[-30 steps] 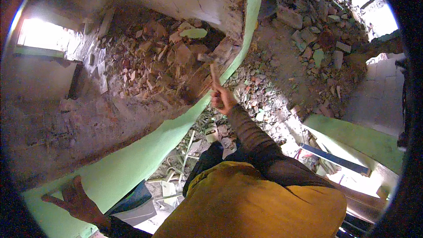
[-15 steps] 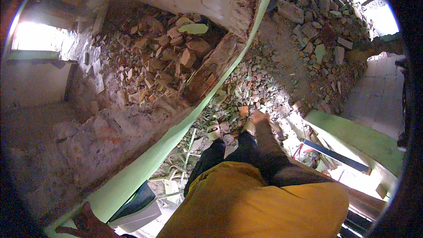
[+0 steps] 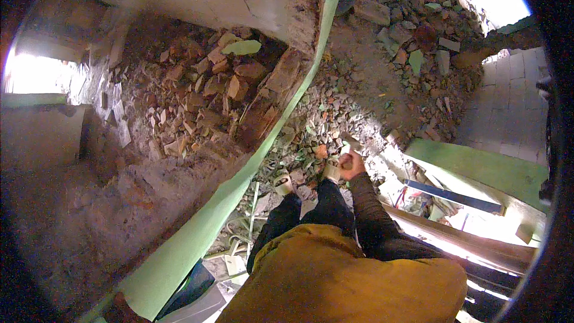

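Note:
My right hand [image 3: 351,164] is closed, low over the rubble beside my right foot. A small pale grey shape [image 3: 351,142] shows just beyond its fingers; I cannot make out what the hand holds. At the lower left, my left hand [image 3: 122,310] lies against the green-painted wall edge [image 3: 239,197], partly cut off by the rim and dim. Nothing shows in it. My sandalled feet [image 3: 283,183] stand on the broken rubble [image 3: 317,113].
Left of the green edge, brick chunks [image 3: 236,87] pile up below a broken wall. To the right are a green ledge [image 3: 478,170], a dark blue strip [image 3: 451,197] and a wooden beam [image 3: 466,236]. A dark panel [image 3: 188,287] leans near my left hand.
The view has shifted, and the scene slides left. My right hand has come back a little toward me. My left hand has sunk further toward the lower rim.

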### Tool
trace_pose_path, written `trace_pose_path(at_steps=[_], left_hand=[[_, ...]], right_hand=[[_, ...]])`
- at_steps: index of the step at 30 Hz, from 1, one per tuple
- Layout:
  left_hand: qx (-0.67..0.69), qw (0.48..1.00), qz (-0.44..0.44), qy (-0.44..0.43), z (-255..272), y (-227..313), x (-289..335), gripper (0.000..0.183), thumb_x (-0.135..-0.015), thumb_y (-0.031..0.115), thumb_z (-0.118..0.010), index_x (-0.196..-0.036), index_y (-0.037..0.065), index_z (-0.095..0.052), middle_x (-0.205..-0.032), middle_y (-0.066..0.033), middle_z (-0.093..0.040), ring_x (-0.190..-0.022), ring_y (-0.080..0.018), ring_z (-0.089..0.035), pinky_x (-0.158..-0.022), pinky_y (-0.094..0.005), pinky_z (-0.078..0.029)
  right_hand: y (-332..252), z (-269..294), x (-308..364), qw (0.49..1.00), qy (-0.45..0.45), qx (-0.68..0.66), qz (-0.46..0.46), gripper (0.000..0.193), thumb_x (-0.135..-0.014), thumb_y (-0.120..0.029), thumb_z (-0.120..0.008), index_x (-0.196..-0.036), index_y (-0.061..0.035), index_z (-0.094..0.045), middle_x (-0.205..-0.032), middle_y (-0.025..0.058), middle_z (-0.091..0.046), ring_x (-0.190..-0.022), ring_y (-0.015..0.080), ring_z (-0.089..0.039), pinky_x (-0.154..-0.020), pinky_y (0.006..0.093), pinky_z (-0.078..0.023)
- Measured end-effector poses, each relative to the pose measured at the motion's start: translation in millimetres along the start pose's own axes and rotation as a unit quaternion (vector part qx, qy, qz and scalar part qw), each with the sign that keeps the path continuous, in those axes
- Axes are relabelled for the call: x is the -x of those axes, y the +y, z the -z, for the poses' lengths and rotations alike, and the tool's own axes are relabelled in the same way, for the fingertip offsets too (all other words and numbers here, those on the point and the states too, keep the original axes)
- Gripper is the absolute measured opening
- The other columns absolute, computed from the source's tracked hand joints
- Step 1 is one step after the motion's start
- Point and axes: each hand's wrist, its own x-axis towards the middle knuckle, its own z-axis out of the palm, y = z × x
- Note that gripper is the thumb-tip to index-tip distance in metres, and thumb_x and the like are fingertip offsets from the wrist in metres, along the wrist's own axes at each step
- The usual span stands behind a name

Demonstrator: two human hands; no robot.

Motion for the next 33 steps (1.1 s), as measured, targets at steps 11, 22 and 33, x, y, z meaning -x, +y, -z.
trace_pose_path(at_steps=[11,22,33], left_hand=[[0.025,1.000,-0.010,-0.008,17.5,-4.1,1.5,0.128,-0.066,0.038,-0.084,-0.149,0.008,0.009,-0.059,0.0037,-0.046,-0.053,-0.0083,-0.044,-0.050,-0.0249,-0.042],[0.033,0.999,0.034,-0.021,20.2,-5.9,0.7,0.129,-0.068,0.028,-0.085,-0.147,0.003,0.013,-0.056,0.0020,-0.044,-0.053,-0.0106,-0.045,-0.054,-0.0293,-0.047],[-0.085,0.996,0.007,-0.031,3.1,8.3,-1.9,0.127,-0.069,0.027,-0.085,-0.148,0.006,0.013,-0.057,0.0020,-0.044,-0.053,-0.0119,-0.045,-0.055,-0.0311,-0.047]], right_hand=[[99.8,-239.6,-71.4,0.980,-0.156,0.065,-0.100,0.019,-0.090,-0.019,-0.053,-0.073,-0.0106,-0.047,-0.068,0.0020,-0.045,-0.061,0.0160,-0.048,-0.054,0.0285,-0.040],[93.5,-205.9,40.0,0.922,-0.269,0.198,-0.194,0.021,-0.096,-0.027,-0.052,-0.083,-0.0117,-0.046,-0.061,-0.0069,-0.036,-0.046,0.0049,-0.036,-0.037,0.0204,-0.028],[-5.2,-19.0,-44.2,0.937,0.234,-0.141,0.218,0.027,-0.094,-0.032,-0.049,-0.081,-0.0091,-0.051,-0.074,0.0027,-0.053,-0.067,0.0179,-0.053,-0.065,0.0304,-0.053]])
